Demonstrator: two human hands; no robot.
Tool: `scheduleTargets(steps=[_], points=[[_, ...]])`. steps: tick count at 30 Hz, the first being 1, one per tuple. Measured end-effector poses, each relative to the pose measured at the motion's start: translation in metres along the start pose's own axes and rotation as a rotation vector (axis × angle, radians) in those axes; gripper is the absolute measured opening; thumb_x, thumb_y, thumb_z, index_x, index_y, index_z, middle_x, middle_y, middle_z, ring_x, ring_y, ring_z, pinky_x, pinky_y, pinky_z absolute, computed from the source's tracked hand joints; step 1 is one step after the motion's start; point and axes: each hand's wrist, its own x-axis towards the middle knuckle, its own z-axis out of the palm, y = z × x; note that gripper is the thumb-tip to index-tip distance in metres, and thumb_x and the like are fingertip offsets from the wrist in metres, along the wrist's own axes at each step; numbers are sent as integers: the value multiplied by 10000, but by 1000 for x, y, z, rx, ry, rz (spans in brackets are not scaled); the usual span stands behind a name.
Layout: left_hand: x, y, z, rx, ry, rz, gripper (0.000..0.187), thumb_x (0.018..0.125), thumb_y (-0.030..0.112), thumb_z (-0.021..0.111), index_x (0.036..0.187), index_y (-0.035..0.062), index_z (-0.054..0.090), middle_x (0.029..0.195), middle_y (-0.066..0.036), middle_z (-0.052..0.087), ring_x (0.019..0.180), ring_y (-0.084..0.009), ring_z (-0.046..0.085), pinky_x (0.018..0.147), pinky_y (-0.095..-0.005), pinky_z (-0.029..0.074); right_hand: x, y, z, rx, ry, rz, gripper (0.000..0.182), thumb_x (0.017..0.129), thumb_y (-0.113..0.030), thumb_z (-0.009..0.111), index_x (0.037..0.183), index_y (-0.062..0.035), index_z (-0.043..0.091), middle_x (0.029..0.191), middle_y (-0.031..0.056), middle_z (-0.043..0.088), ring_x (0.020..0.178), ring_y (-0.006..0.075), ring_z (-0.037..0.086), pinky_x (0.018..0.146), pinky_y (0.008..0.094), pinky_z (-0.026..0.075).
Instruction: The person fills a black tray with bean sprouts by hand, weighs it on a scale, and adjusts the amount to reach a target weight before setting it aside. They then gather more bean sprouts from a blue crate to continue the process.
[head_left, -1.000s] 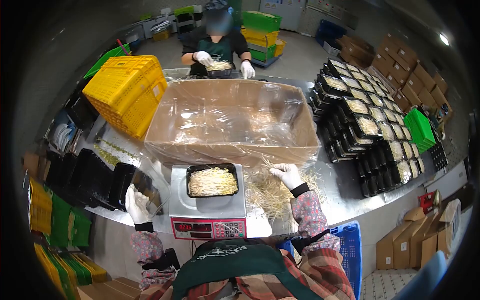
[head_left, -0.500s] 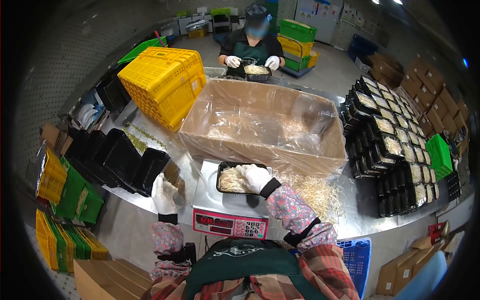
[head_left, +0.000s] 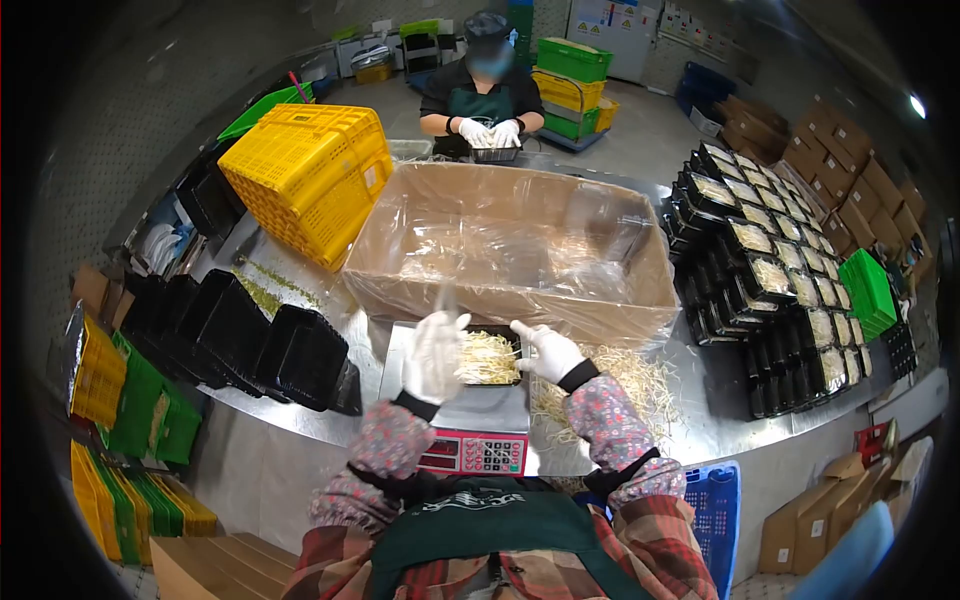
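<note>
A black tray (head_left: pixel 488 357) heaped with pale bean sprouts (head_left: pixel 484 360) is sitting on the platform of a scale (head_left: pixel 470 430) at the near edge of the steel bench (head_left: pixel 700 410). The tray's long axis is running left to right across the view, parallel to the bench edge, its open side facing up. The left hand (head_left: pixel 434 355), in a white glove, is hovering at the tray's left end, its fingers extended and close together, covering that end; whether they are touching the rim cannot be told, and something thin and clear seems to be rising above the fingertips, too faint to be sure. The right hand (head_left: pixel 546 350), also gloved, is resting at the tray's right end, its fingers loosely curled and narrow, touching or just beside the rim.

Loose sprouts (head_left: pixel 620 385) are lying scattered on the bench just right of the scale. Directly behind the tray, a large cardboard box (head_left: pixel 520 300) lined with clear plastic is standing open. A yellow crate (head_left: pixel 305 175) is tilting to the left of it, and nested empty black trays (head_left: pixel 250 335) are lying on their sides at the left. Stacks of filled, sealed trays (head_left: pixel 770 270) are filling the right of the bench. Across the bench, another person (head_left: pixel 482 95) in white gloves is handling a tray of their own.
</note>
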Motion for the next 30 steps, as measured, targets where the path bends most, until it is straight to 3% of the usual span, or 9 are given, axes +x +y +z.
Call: scheduleTargets(steps=[7, 11, 14, 17, 19, 21, 23, 27, 30], points=[[56, -61, -59, 234, 299, -137, 251, 948, 213, 567, 1123, 33, 559, 910, -101, 655, 976, -236, 651, 883, -393, 483, -24, 3, -16, -66, 288, 12, 177, 801, -282, 681, 835, -113, 721, 799, 102, 662, 801, 311, 646, 717, 406, 513], [53, -33, -47, 151, 251, -77, 285, 948, 206, 563, 1158, 15, 536, 934, -130, 652, 1009, -286, 644, 946, -461, 462, -61, 62, -38, 73, 252, 194, 220, 809, -317, 667, 904, -131, 736, 844, 118, 684, 824, 297, 667, 739, 403, 526], [42, 16, -35, 290, 246, 74, 303, 959, 187, 547, 1195, -1, 518, 927, -131, 653, 968, -260, 658, 868, -396, 510, -83, 93, -33, -509, -260, 435, 435, 765, -409, 702, 1150, -209, 681, 1006, 165, 679, 964, 308, 654, 830, 420, 518], [29, 48, -21, 508, 259, 238, 302, 975, 187, 524, 1208, -5, 508, 926, -123, 652, 849, -205, 658, 752, -318, 540, -89, 85, -25, -134, 259, 261, 407, 863, -316, 651, 1228, -136, 632, 1101, 160, 661, 970, 258, 659, 817, 363, 521], [16, 45, -17, 576, 200, 281, 273, 968, 138, 517, 1191, -19, 517, 895, -112, 652, 806, -189, 652, 740, -308, 535, -69, 46, -27, 552, 464, 86, 505, 907, -223, 616, 1392, -161, 488, 1198, 142, 618, 999, 190, 629, 812, 324, 512], [6, 28, -19, 767, 127, 338, 232, 946, 71, 516, 1148, -40, 541, 859, -101, 651, 777, -170, 649, 731, -295, 527, -61, -7, -44, 1025, 343, 117, 644, 919, -172, 605, 1493, -172, 313, 1279, 105, 565, 973, 123, 587, 794, 272, 495], [-10, 8, -10, 960, 95, 319, 191, 925, 34, 535, 1094, -47, 572, 837, -81, 658, 763, -151, 652, 717, -261, 509, -44, -15, -23, 774, 333, -63, 607, 954, -163, 554, 1496, -115, 285, 1298, 56, 539, 863, 55, 558, 738, 210, 474], [-8, 20, -15, 764, 224, 327, 233, 949, 74, 516, 1150, -39, 553, 833, -79, 658, 752, -145, 644, 697, -257, 507, -17, 26, 2, 1030, 321, 177, 521, 917, -222, 626, 1384, -55, 467, 1171, 64, 605, 828, 75, 594, 734, 231, 496], [-2, 46, -36, 678, 357, 339, 275, 966, 153, 521, 1174, -24, 552, 847, -98, 646, 731, -156, 635, 682, -273, 524, -5, 31, 26, 403, 364, 206, 552, 817, -271, 714, 1296, -51, 549, 1055, 136, 664, 812, 196, 647, 783, 322, 516]])
